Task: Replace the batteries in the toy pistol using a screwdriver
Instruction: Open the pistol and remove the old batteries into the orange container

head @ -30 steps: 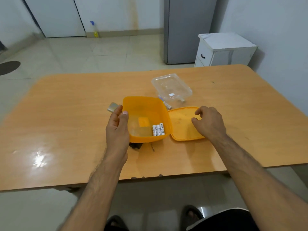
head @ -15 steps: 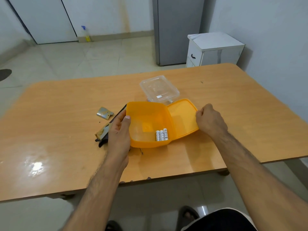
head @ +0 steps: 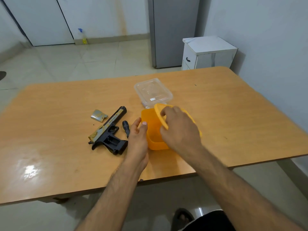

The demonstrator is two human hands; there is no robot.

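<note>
Toy pistol: black-and-tan plastic toy pistol [head: 108, 133] lay at 9 o'clock of the box, grip compartment exposed for batteries.
Cover: grey curved cover plate [head: 98, 115] sat at its 11 o'clock.
Screwdriver: black-handled screwdriver [head: 126, 128] parked beside.
Left hand [head: 138, 139]: fingers loosely apart, bracing orange plastic box [head: 154, 130].
Right hand [head: 180, 130]: clamped on orange lid [head: 160, 116], apparently closing it.

Bare forearms, black shorts [head: 210, 221], sandal [head: 183, 215]
</note>
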